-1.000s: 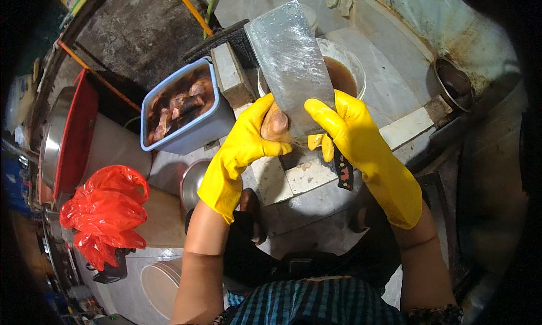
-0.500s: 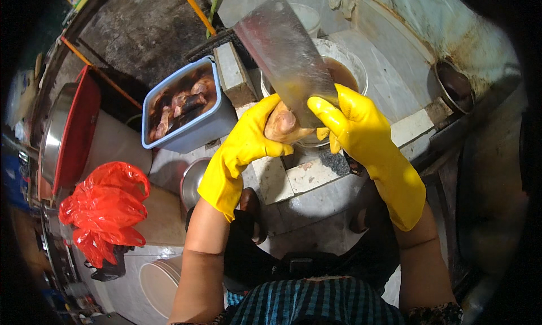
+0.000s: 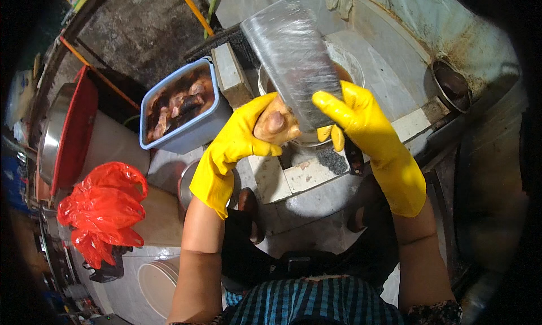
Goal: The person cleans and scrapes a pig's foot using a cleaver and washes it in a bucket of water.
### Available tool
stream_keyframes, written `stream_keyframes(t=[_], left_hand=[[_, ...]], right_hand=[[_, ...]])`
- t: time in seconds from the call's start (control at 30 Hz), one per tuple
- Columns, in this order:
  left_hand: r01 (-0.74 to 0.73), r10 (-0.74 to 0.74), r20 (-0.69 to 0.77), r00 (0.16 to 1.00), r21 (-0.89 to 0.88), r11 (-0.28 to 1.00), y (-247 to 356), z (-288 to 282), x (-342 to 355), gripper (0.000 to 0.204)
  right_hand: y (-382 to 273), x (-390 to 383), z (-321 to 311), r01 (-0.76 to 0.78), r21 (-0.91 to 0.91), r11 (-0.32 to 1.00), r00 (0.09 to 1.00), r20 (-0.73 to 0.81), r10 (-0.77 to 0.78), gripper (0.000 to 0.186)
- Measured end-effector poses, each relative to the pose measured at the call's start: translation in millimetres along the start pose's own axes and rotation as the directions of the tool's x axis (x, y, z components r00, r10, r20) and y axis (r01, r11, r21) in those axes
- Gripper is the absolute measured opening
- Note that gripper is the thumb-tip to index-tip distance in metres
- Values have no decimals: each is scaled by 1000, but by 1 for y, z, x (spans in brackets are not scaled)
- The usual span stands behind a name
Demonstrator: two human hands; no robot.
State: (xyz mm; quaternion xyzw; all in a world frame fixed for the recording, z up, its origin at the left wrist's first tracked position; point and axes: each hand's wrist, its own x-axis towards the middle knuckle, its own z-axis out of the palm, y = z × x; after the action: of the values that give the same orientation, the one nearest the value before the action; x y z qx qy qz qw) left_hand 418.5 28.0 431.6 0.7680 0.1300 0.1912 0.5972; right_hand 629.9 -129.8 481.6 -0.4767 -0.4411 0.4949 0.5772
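Note:
Both of my hands wear yellow rubber gloves. My left hand (image 3: pixel 231 136) is closed around a pale piece of meat (image 3: pixel 275 126) with a rounded, bone-like end. In my right hand (image 3: pixel 367 124) I grip a wide steel cleaver (image 3: pixel 291 57) at its lower end, thumb along the blade; its handle is hidden. The blade slants up and to the left, its lower part against or just beside the meat. Below both lies a white bucket (image 3: pixel 354 65) of brownish liquid, partly covered by the blade and gloves.
Left of my hands stands a blue tub (image 3: pixel 217 90) with meat pieces in dark liquid. A red plastic bag (image 3: pixel 107 206) lies further left, near a red basin (image 3: pixel 76 130). White tiled ledges (image 3: pixel 313 175) frame the bucket. A small pan (image 3: pixel 451 85) leans at the right.
My left hand and the meat have shifted slightly left and turned a little. The cleaver has turned in my right hand, its face now catching bright light.

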Motion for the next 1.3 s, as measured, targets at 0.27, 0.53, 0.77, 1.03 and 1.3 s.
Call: stream_keyframes(t=[0.27,0.53,0.77,1.03,1.3], left_hand=[[49,-69,93,993,202,978,-8,-6,-5,93],[39,-41,-44,998,-41,998,0,1,-2,96],[-27,-26,-100,995,-497,867,5,-22,-19,95],[-173,164,-59,985,-445,879,-3,-40,-15,106],[-65,-51,-246,968,-442,895,34,-29,-21,90]], right_hand=[[7,1,6,-169,17,985,984,57,168,25],[2,5,-6,22,210,977,998,-63,-8,26],[25,84,-67,-251,-412,876,937,-330,114,20],[77,174,-54,-402,-872,-279,732,-490,474,45],[53,137,-61,-362,-931,40,932,-361,30,37]])
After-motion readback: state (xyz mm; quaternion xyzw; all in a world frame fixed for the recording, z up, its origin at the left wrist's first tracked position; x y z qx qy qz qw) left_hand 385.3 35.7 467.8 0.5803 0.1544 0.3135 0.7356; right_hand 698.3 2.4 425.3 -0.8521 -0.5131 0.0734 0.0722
